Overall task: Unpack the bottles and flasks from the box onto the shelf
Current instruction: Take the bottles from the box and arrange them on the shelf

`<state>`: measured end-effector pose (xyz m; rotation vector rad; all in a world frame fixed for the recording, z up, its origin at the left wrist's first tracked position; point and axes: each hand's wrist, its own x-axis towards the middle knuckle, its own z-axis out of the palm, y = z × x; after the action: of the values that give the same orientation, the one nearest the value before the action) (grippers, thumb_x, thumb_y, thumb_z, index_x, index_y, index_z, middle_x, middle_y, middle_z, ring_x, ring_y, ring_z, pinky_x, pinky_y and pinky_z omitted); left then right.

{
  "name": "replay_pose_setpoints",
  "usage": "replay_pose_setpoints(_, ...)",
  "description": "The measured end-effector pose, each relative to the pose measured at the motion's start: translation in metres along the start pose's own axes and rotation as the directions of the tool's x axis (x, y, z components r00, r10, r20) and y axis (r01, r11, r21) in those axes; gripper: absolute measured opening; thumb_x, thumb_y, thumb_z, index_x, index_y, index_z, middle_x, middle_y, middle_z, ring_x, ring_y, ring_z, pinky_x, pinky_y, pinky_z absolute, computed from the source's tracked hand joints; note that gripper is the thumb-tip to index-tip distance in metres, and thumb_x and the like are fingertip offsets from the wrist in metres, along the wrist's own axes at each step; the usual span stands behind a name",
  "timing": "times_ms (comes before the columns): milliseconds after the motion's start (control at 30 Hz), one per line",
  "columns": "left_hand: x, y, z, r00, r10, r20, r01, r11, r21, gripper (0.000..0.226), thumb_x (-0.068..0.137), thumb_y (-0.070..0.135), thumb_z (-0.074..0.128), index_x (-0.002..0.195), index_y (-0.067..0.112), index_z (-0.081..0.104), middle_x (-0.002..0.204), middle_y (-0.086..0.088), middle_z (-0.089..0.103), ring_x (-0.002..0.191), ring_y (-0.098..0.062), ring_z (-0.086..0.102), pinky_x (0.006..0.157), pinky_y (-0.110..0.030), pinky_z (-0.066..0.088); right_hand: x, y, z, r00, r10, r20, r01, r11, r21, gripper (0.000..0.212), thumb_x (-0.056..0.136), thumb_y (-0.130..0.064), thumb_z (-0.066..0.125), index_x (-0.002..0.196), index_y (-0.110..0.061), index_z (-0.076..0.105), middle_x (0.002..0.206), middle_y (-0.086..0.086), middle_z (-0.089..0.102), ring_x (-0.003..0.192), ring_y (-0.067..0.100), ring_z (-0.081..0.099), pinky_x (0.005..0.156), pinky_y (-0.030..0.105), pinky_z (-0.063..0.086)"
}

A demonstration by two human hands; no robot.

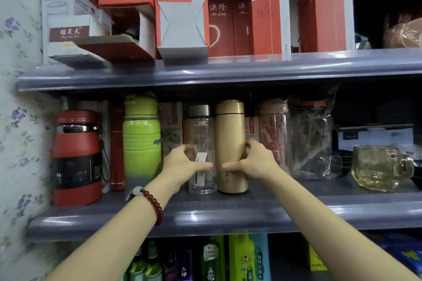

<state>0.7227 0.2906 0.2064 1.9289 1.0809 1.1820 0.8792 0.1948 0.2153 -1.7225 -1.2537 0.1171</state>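
On the middle grey shelf (228,214) a clear glass bottle (201,130) with a silver cap stands upright beside a gold flask (230,134). My left hand (182,164) wraps around the glass bottle's lower half, thumb across its front. Around the gold flask's lower half is my right hand (255,159), thumb in front and fingers at its right side. Both stand on the shelf. A green bottle (141,141) and a red flask (77,157) stand further left. The box being unpacked is out of view.
Right of the gold flask stand plastic-wrapped bottles (308,139) and a glass mug (379,166). Red and white cartons (182,25) crowd the upper shelf. A floral wall (18,121) bounds the left. Green bottles (242,258) fill the shelf below.
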Motion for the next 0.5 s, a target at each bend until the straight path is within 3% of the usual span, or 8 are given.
replay_pose_setpoints(133, 0.008, -0.001, 0.01, 0.997, -0.006, -0.076, 0.003, 0.999, -0.035, 0.075, 0.066, 0.021, 0.085, 0.132, 0.013, 0.05, 0.124, -0.007, 0.058, 0.099, -0.016, 0.05, 0.083, -0.024, 0.041, 0.009, 0.005, 0.012, 0.999, -0.007, -0.047, 0.009, 0.998, 0.055, 0.087, 0.064, -0.034, 0.085, 0.136, -0.01, 0.041, 0.128, 0.006, 0.057, 0.112, 0.021, 0.054, 0.082, 0.021, 0.039)
replay_pose_setpoints(233, 0.014, -0.002, 0.019, 0.992, -0.065, -0.109, 0.06, 0.997, -0.044, 0.085, 0.069, 0.022, 0.083, 0.141, 0.011, 0.039, 0.135, -0.011, 0.054, 0.121, -0.026, 0.051, 0.097, -0.029, 0.043, 0.016, 0.007, 0.02, 0.999, 0.001, -0.054, 0.003, 0.998, 0.065, 0.086, 0.067, -0.033, 0.084, 0.137, -0.01, 0.04, 0.124, 0.007, 0.059, 0.101, 0.018, 0.054, 0.082, 0.023, 0.041)
replay_pose_setpoints(333, 0.013, -0.003, 0.024, 0.992, -0.078, -0.095, 0.076, 0.997, -0.023, 0.09, 0.068, 0.029, 0.082, 0.143, 0.014, 0.036, 0.135, -0.009, 0.055, 0.122, -0.028, 0.052, 0.103, -0.041, 0.046, 0.019, 0.009, 0.021, 0.999, 0.003, -0.042, -0.002, 0.999, 0.039, 0.085, 0.07, -0.033, 0.082, 0.138, -0.01, 0.037, 0.127, 0.008, 0.057, 0.113, 0.024, 0.055, 0.087, 0.027, 0.044)
replay_pose_setpoints(433, 0.003, -0.001, 0.021, 0.993, -0.072, -0.089, 0.074, 0.997, 0.019, 0.076, 0.074, 0.029, 0.078, 0.139, 0.012, 0.041, 0.133, -0.007, 0.056, 0.12, -0.026, 0.053, 0.102, -0.033, 0.044, 0.018, 0.01, 0.024, 0.999, 0.049, -0.012, -0.049, 0.998, 0.025, 0.082, 0.071, -0.033, 0.081, 0.134, -0.007, 0.035, 0.13, 0.013, 0.052, 0.118, 0.03, 0.052, 0.095, 0.035, 0.046)
replay_pose_setpoints(500, -0.002, 0.0, 0.018, 0.994, -0.063, -0.092, 0.066, 0.997, 0.033, 0.068, 0.08, 0.028, 0.073, 0.137, 0.008, 0.042, 0.134, -0.009, 0.054, 0.123, -0.027, 0.051, 0.098, -0.026, 0.04, 0.01, 0.007, 0.028, 0.997, 0.035, -0.064, -0.036, 0.999, -0.023, 0.084, 0.072, -0.033, 0.079, 0.134, -0.004, 0.03, 0.136, 0.018, 0.042, 0.123, 0.036, 0.045, 0.102, 0.044, 0.043)
